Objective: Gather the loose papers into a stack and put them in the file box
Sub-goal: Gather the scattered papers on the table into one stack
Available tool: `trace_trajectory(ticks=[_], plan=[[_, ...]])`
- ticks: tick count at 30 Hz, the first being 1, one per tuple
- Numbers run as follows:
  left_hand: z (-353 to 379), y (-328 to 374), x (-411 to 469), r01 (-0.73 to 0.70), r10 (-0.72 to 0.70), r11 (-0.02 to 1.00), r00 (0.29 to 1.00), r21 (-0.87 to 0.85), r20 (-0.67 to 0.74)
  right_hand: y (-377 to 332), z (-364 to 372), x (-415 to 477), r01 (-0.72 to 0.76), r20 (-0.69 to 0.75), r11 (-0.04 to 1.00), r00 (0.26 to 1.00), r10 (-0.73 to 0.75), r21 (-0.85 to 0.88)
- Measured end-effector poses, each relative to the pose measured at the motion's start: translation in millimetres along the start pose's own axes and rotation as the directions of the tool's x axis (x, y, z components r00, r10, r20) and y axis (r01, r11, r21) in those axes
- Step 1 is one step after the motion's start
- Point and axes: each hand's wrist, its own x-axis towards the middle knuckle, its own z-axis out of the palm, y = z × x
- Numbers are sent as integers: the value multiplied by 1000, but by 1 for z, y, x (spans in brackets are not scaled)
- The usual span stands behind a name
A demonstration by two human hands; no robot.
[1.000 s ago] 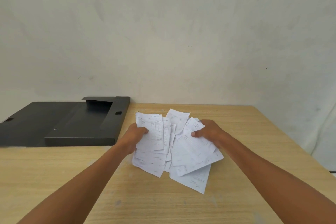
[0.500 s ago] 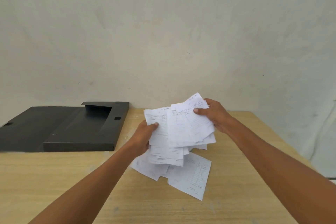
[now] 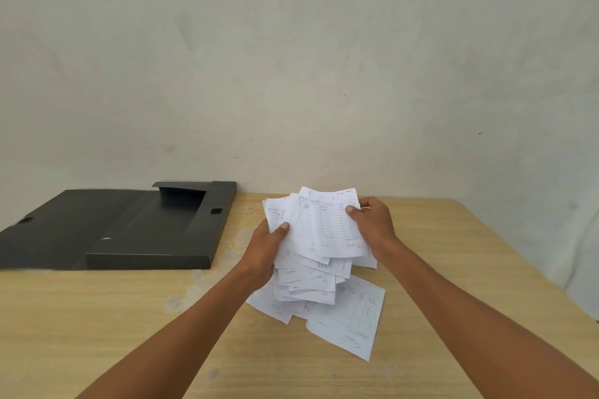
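Note:
A bundle of white printed papers (image 3: 327, 230) is held tilted up above the wooden table (image 3: 453, 269). My left hand (image 3: 265, 249) grips its left edge, thumb on top. My right hand (image 3: 372, 223) pinches its upper right edge. The bundle is uneven, with sheets fanned and sliding out below. One loose sheet (image 3: 351, 317) lies flat on the table under the bundle, and another sheet's corner (image 3: 270, 306) sticks out to its left. The black file box (image 3: 149, 230) lies open at the left, its lid (image 3: 42, 223) folded flat further left.
A pale wall (image 3: 291, 74) rises right behind the table's far edge. The table's right edge (image 3: 531, 272) runs diagonally close to my right forearm. Bare wood shows in front of the box and near me.
Both hands lifted most of the papers off the table and drew them together into one tilted bundle. One sheet stayed lying on the table.

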Motion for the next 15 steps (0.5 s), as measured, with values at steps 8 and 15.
trace_trajectory(ticks=[8, 15], plan=[[2, -1, 3, 55, -56, 998, 998, -33, -32, -5, -11, 3, 59, -11, 998, 998, -60, -37], [2, -1, 1, 46, -46, 999, 997, 2, -56, -6, -13, 2, -13, 13, 1000, 1000, 13, -2]])
